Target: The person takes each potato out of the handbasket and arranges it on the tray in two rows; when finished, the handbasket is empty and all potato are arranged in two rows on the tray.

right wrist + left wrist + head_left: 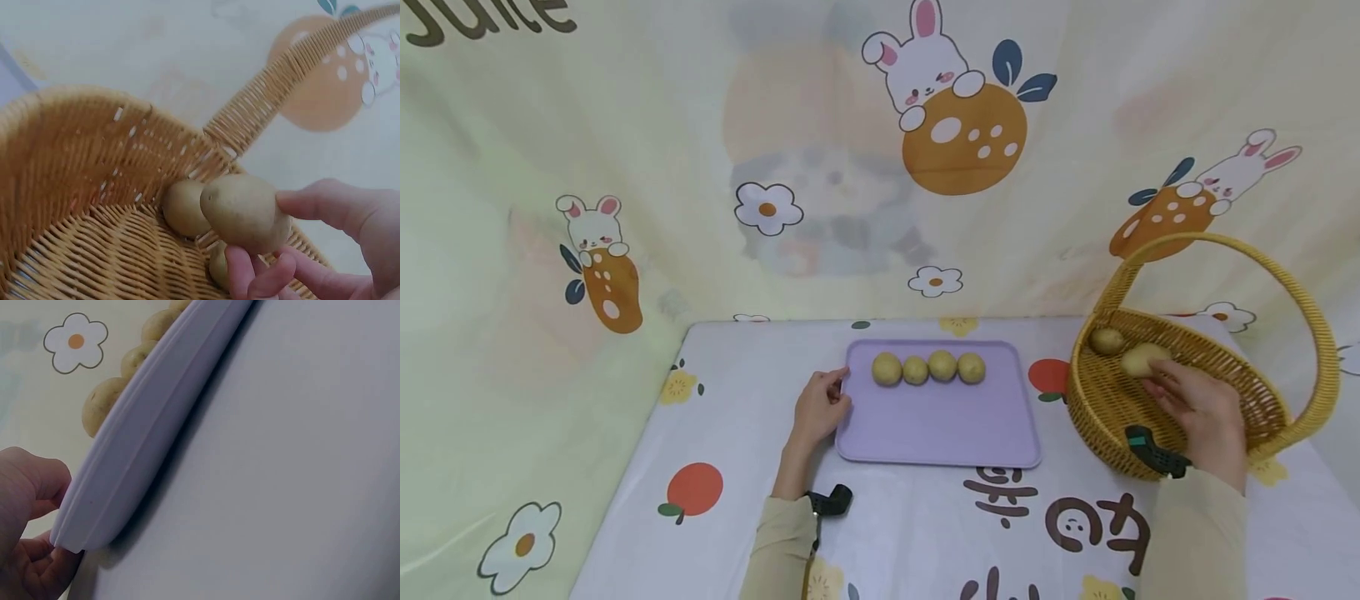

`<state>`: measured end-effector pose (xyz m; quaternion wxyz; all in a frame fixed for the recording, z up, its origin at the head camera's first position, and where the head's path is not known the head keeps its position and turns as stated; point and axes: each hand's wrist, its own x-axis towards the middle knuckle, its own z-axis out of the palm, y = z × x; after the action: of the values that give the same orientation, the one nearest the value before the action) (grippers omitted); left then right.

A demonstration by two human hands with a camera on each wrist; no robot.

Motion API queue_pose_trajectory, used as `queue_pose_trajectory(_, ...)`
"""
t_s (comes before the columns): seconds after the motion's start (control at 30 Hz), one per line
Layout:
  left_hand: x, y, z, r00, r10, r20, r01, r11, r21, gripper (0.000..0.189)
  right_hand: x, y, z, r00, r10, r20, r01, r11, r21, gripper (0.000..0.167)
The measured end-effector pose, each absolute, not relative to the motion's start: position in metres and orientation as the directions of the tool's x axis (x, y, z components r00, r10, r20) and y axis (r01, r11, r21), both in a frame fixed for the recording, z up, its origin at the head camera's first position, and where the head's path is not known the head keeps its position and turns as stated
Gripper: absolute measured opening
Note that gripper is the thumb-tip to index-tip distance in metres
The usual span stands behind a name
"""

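Note:
My right hand (1206, 408) reaches into a yellow wicker basket (1086, 417) and pinches a potato (240, 209) between thumb and fingers. Behind the held one, another potato (182, 207) lies against the woven wall. A further potato (219, 267) shows partly beneath, mostly covered by the fingers. At the left edge of a light purple tray (936, 433), my left hand (822, 407) grips the rim, thumb on the upper side and fingers curled under it. Several potatoes (887, 368) stand in a row along the tray's far half.
The basket's tall arched handle (1326, 358) rises over the right hand. A white printed cloth (752, 392) covers the table, and a patterned curtain (835, 108) hangs behind it. Both wrists wear small black cameras (831, 500).

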<state>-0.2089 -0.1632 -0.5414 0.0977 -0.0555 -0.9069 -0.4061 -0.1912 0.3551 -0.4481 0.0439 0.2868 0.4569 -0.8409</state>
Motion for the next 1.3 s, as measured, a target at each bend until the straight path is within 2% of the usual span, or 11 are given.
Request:
queue_pose_trajectory(0.17,-0.21,-0.165,-0.539,-0.974,0.022,0.224,0.181,0.67,0.72,0.049,-0.188,0.337,-0.438,-0.888,0.159,-0.432,0.289,-0.538,-0.792,0.018)
queue_pose_trajectory(0.43,-0.212,-0.166,-0.541,-0.974,0.028,0.226,0.187,0.663,0.725,0.05,-0.191,0.313,-0.43,-0.924,0.118,-0.363,0.275,-0.452,-0.849,0.016)
queue_pose_trajectory(0.63,-0.213,-0.165,-0.541,-0.974,0.039,0.224,0.193,0.66,0.726,0.049,-0.192,0.293,-0.421,-0.953,0.118,-0.279,0.206,-0.422,-0.883,0.012)
queue_pose_trajectory(0.87,-0.213,-0.164,-0.538,-0.974,0.036,0.224,0.192,0.661,0.725,0.049,-0.199,0.256,-0.416,-0.942,0.159,-0.297,0.218,-0.385,-0.897,0.006)
queue_pose_trajectory(1.13,-0.211,-0.164,-0.536,-0.977,0.036,0.21,0.18,0.662,0.728,0.049,-0.208,0.208,-0.426,-0.937,0.158,-0.311,0.279,-0.196,-0.94,0.017)
queue_pose_trajectory(1.3,-0.21,-0.164,-0.536,-0.98,0.027,0.197,0.165,0.663,0.73,0.049,-0.212,0.179,-0.441,-0.942,0.125,-0.312,0.289,-0.17,-0.942,0.021)
